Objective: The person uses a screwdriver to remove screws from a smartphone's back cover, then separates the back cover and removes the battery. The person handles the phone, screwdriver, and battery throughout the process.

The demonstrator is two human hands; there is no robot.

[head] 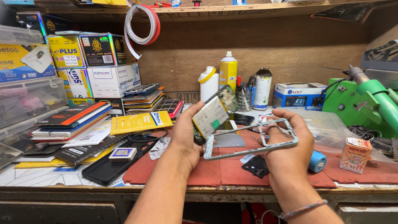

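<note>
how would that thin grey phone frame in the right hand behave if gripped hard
The phone frame looks thin and mostly hollow, so it is probably light and may flex or bend. The right hand holds one end only, so the free end could twist.

One view only: head cam, worn by the person, looking down and fwd over a cluttered workbench (pixel 232 172) toward the back wall. Close range; forearms enter from bottom centre, left hand (pixel 185 137) and right hand (pixel 290 143) mid-frame. Stacked boxes (pixel 97 62) fill upper left, green machine (pixel 365 103) at right edge, shelf along the top. No 2nd view to overlap.
</note>
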